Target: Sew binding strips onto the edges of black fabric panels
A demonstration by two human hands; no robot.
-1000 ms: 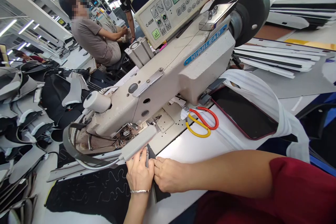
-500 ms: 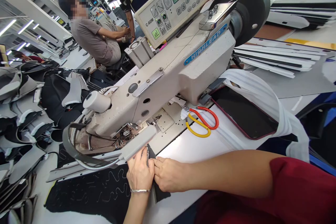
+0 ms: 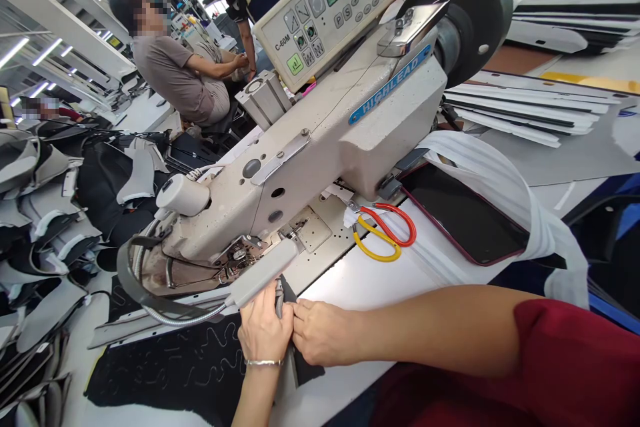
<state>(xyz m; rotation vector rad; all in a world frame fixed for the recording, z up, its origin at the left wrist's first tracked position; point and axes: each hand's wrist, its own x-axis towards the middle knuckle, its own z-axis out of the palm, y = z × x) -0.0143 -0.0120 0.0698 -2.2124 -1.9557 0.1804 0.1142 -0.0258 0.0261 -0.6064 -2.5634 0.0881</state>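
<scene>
Both hands are close together at the front of a sewing machine [image 3: 295,140], just below its needle area. My left hand [image 3: 265,330], with a bracelet at the wrist, has its fingers bent over the edge of a dark fabric piece [image 3: 307,372]; the fingertips are partly behind the machine's pale lamp arm [image 3: 264,273]. Pressed up against it, my right hand [image 3: 323,333] is closed, pinching the same fabric. To the left, a black panel with wavy stitched lines [image 3: 170,360] lies flat; whether it joins the piece in my hands is hidden.
Scissors with red and yellow handles [image 3: 387,230] lie right of the needle plate, near a dark phone [image 3: 465,213] and a looped white strip [image 3: 545,213]. Stacked cut pieces [image 3: 530,110] sit at right. Piles of grey and black parts [image 3: 50,200] fill the left. A seated person [image 3: 175,73] is beyond.
My left hand has shifted very slightly left and down on the fabric. The right hand stays in place, and the machine looks the same.
</scene>
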